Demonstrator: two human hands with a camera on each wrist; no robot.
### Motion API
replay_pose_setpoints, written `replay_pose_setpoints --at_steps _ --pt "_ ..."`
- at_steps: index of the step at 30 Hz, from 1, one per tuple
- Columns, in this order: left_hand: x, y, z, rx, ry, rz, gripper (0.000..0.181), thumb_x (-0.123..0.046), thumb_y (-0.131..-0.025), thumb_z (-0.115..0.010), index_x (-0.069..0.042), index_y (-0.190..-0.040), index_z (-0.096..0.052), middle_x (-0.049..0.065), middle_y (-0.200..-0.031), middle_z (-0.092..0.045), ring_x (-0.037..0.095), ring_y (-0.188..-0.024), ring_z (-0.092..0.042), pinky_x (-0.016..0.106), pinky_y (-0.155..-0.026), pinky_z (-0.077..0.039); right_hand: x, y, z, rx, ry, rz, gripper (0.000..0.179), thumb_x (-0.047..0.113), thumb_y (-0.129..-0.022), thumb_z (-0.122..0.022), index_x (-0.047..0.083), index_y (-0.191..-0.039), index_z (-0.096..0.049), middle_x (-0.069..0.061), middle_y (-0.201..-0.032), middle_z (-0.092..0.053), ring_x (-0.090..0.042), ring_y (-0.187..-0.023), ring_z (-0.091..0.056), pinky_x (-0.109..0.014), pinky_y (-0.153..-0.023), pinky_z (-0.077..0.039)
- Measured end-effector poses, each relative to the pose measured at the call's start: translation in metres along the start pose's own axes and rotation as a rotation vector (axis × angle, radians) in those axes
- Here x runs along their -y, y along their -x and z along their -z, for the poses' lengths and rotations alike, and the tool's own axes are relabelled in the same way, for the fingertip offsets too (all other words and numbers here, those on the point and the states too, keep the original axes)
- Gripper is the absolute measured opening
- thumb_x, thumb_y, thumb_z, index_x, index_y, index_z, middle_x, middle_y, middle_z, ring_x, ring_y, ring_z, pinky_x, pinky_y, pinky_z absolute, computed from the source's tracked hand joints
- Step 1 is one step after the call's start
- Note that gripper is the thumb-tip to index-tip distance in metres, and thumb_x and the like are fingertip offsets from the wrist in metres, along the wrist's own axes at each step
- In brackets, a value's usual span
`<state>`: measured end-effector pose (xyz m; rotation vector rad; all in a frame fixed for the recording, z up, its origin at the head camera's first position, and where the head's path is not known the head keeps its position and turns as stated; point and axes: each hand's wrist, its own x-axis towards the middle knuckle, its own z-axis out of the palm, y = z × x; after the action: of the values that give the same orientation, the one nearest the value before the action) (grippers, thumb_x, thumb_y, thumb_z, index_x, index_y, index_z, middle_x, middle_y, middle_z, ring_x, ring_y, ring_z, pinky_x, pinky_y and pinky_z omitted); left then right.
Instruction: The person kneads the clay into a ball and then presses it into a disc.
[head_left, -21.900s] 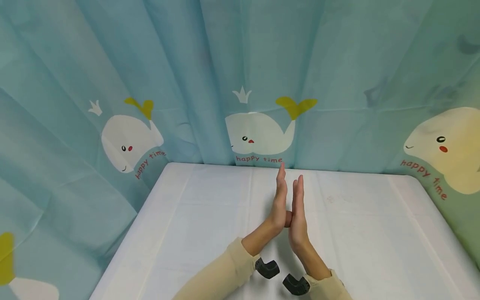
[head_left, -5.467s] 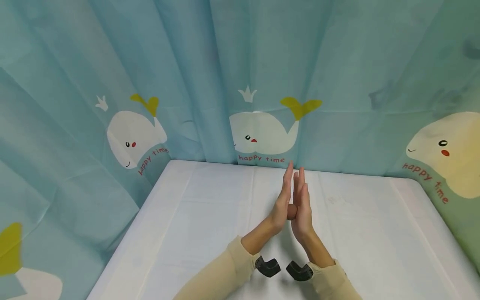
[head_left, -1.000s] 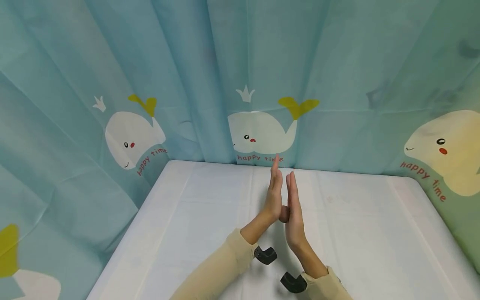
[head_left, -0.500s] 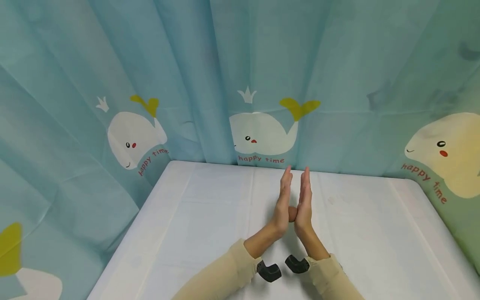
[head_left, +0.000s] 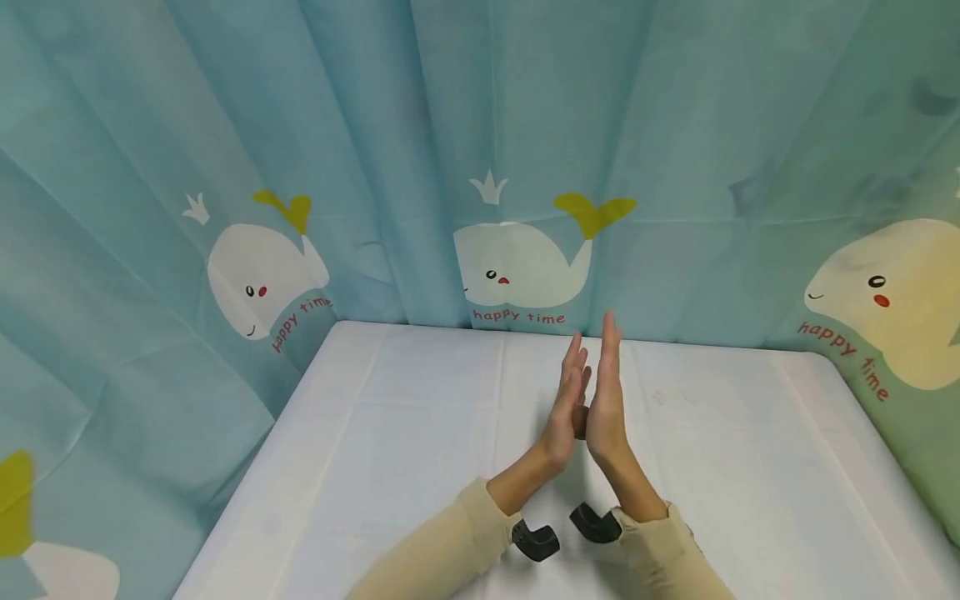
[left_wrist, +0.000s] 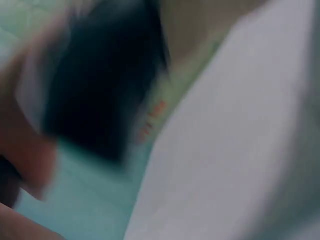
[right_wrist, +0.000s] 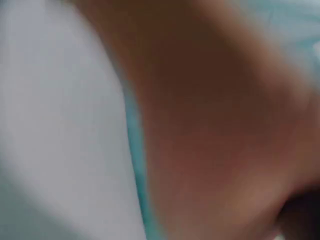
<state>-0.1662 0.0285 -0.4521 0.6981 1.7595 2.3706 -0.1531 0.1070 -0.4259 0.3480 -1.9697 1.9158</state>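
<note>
A small brown ball [head_left: 581, 422], smooth and like clay, sits between two facing palms in the head view, partly hidden by them. My left hand [head_left: 562, 421] presses it from the left, fingers straight and pointing away over the table. From the other side my right hand [head_left: 606, 417] presses flat against it, its straight fingertips reaching farther forward than the left ones. Motion blurs both wrist views. The left one shows part of a hand [left_wrist: 30, 155] beside a dark block [left_wrist: 105, 85]; in the right one a hand [right_wrist: 210, 110] fills much of the picture.
Under the hands is a white-covered table [head_left: 420, 400]. Behind and beside it hangs a blue-green curtain [head_left: 420, 150] printed with white whales. A black wrist mount [head_left: 536, 542] on the left cuff is close to another black mount [head_left: 596, 525] on the right cuff.
My hands slide against each other, forward and back: a second ago the left reached farther, now the right does. The ball stays between the palms throughout.
</note>
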Motion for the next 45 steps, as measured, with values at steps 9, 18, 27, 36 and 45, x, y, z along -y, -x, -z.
replay_pose_setpoints --at_steps 9,18,27,36,45 --pt "-0.015 -0.005 0.002 -0.078 -0.041 -0.039 0.063 -0.049 -0.109 -0.016 -0.027 -0.167 -0.002 0.000 -0.172 -0.006 0.023 -0.157 -0.009 0.052 -0.125 -0.006 -0.029 0.011 -0.002 0.078 -0.093 -0.104 0.054 0.038 -0.112 -0.004 0.032 -0.166 -0.001 0.012 -0.172 0.004 -0.009 -0.155 0.010 -0.038 -0.124 0.000" --pt "0.001 -0.013 0.013 -0.103 -0.171 -0.022 0.059 -0.043 -0.112 -0.016 -0.022 -0.167 -0.010 0.000 -0.173 -0.006 0.019 -0.157 -0.006 0.052 -0.125 -0.008 0.013 0.022 -0.009 0.126 -0.113 0.010 0.056 0.043 -0.111 -0.009 0.032 -0.166 -0.003 0.012 -0.172 0.004 -0.011 -0.156 0.011 -0.040 -0.123 0.000" --pt "-0.018 0.000 -0.002 -0.064 0.118 0.078 0.064 -0.055 -0.109 -0.013 -0.031 -0.167 -0.002 0.006 -0.172 -0.007 0.027 -0.157 -0.010 0.049 -0.125 -0.009 -0.022 -0.007 0.002 0.067 0.109 0.055 0.057 0.041 -0.112 -0.010 0.028 -0.167 -0.005 0.010 -0.172 0.000 -0.015 -0.156 0.016 -0.051 -0.120 0.017" --pt "-0.007 -0.011 0.016 -0.128 -0.108 0.009 0.063 -0.045 -0.110 -0.015 -0.022 -0.167 -0.003 0.001 -0.173 -0.003 0.019 -0.157 -0.006 0.052 -0.125 -0.005 -0.006 0.028 -0.010 0.190 -0.180 -0.020 0.056 0.036 -0.112 -0.005 0.026 -0.167 -0.002 0.006 -0.173 0.004 -0.010 -0.154 -0.009 -0.029 -0.120 -0.011" --pt "-0.016 0.000 -0.001 0.041 -0.131 -0.063 0.064 -0.050 -0.110 -0.007 -0.021 -0.167 -0.001 -0.007 -0.172 -0.003 0.013 -0.157 -0.005 0.045 -0.126 -0.004 -0.023 0.000 0.008 0.098 -0.249 -0.133 0.055 0.052 -0.111 -0.010 0.040 -0.165 -0.002 0.016 -0.171 0.000 -0.004 -0.156 0.003 -0.044 -0.124 0.004"
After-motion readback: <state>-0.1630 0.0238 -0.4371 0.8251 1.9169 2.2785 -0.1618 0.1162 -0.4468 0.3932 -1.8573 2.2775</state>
